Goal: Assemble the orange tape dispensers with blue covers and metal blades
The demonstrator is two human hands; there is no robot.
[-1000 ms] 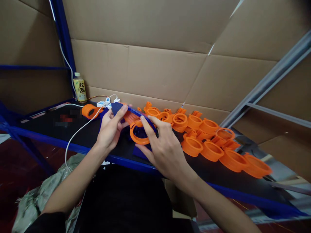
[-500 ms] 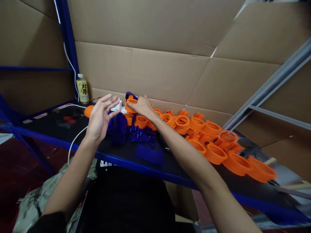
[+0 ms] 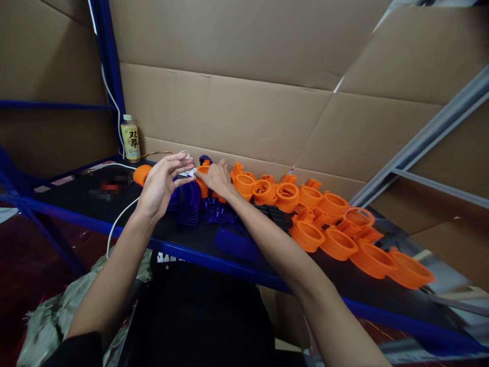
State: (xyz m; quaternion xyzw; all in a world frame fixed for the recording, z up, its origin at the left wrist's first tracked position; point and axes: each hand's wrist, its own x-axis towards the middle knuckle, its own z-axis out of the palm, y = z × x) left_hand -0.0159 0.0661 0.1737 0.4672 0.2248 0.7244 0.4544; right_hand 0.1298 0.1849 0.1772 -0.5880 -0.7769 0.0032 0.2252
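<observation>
My left hand (image 3: 162,183) hovers over the black table (image 3: 76,199) with its fingers stretched out and apart, holding nothing. It is just left of a stack of dark blue ribbed parts (image 3: 188,204). My right hand (image 3: 216,177) reaches to the back of the table, fingers curled on an orange ring with a blue piece on it (image 3: 204,164). Small blue pieces (image 3: 219,214) lie below that hand, and a flat blue block (image 3: 237,243) rests near the front edge.
Several orange rings (image 3: 336,239) run in a row to the right. An orange cylinder (image 3: 141,173), a white plug block and cable (image 3: 118,219) and a drink bottle (image 3: 130,138) are at the left. Cardboard walls close the back; a blue rail (image 3: 214,262) edges the front.
Both hands held the orange ring and blue piece together near me. My right hand carried it to the back of the table, and my left hand let go and opened.
</observation>
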